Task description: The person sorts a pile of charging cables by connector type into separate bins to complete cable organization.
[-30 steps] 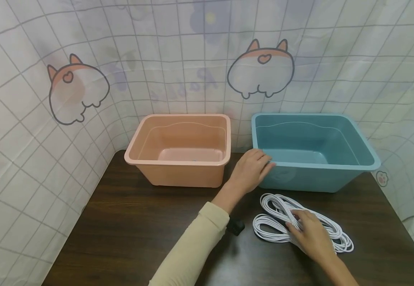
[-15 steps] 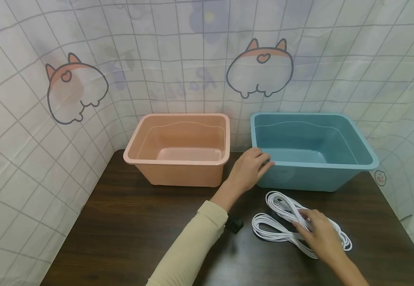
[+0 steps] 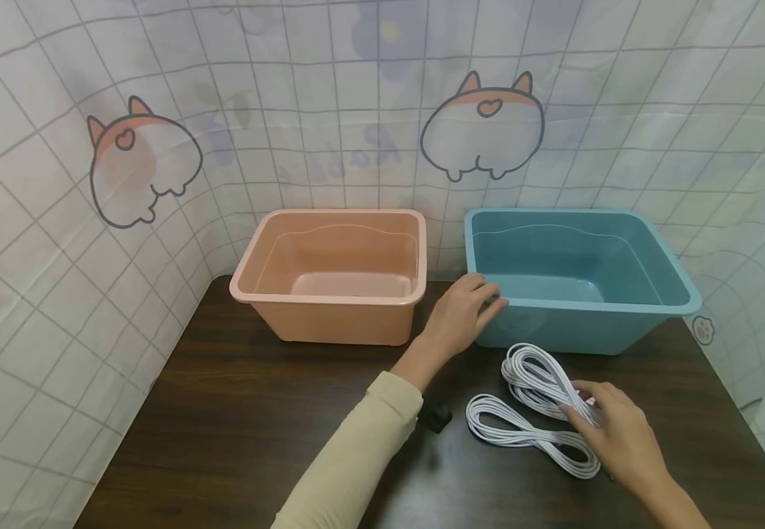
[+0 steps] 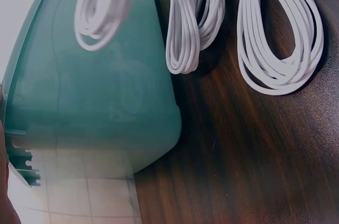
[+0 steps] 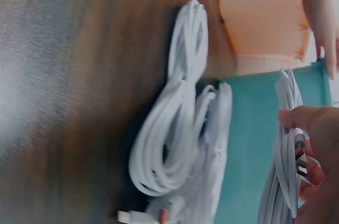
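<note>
My right hand [image 3: 620,437] pinches a coiled white USB cable [image 5: 286,171] between thumb and fingers, with its plug showing beside the fingers. This coil is raised off the table. Below it in the right wrist view, a second white coil [image 5: 212,155] lies close to the blue bin [image 3: 574,330]. Another coiled cable [image 3: 530,437] lies looped in a figure-eight nearer the front. My left hand [image 3: 458,316] grips the blue bin's front left corner, its fingers over the rim and its thumb outside. Only the edge of that hand appears in the left wrist view.
An orange bin [image 3: 342,323] stands left of the blue one, with a small gap between them. Both are at the back of the dark wooden table [image 3: 236,441]. A white patterned curtain [image 3: 329,110] hangs behind and at the sides.
My right hand has moved right and the upper coils have shifted up and right, away from the front coil, which now shows whole. The left hand stays on the bin's corner.
</note>
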{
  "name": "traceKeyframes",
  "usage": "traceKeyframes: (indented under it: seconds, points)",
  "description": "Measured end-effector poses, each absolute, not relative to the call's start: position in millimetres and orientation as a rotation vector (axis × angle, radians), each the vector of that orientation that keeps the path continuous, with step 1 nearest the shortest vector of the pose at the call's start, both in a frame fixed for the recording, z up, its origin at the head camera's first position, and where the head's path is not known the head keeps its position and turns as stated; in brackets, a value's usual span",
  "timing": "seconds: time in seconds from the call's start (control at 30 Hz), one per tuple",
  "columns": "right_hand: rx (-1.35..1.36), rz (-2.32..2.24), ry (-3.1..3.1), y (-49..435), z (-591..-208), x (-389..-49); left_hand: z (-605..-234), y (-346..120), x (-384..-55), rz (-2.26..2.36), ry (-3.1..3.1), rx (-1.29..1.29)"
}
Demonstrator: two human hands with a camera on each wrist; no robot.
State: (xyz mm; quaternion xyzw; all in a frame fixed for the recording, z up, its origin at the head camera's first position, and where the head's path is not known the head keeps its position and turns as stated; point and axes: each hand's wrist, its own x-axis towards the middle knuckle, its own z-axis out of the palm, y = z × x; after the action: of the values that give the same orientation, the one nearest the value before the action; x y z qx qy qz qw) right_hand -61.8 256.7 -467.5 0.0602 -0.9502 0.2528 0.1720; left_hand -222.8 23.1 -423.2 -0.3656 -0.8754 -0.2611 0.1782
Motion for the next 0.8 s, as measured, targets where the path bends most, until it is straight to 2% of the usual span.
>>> traceKeyframes:
  seconds: [0.4,0.8]
  points:
    - [0.262,0.723,-2.57,275,-434,-73,-415,23,-224,-0.452,-2.523,-1.059]
    - [0.303,0.692,-2.521,285,-401,-92,-414,14,-225,-0.441,-2.665,-1.04]
